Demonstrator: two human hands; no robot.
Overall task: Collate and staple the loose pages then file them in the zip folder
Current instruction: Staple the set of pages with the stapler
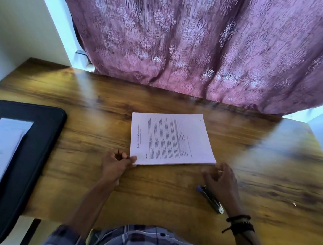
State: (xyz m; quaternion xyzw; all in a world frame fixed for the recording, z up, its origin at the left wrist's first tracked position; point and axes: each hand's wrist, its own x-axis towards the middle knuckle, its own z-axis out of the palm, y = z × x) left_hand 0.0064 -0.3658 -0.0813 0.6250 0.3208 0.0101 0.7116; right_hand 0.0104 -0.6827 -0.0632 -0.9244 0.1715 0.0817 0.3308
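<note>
Pages: flat white printed stack, lying mid-table on glossy wood grain.
Left hand: your grip is pinching the stack's near-left corner.
Right hand: your fingers are curling loosely, holding nothing, just beside the near-right corner.
Stapler: slim, dark, lying partly under your wrist.
Zip folder: soft black, round-cornered, lying far left.

The left hand pinches a near corner of the pages on the worktop, the right hand hanging loose over the stapler.
</note>
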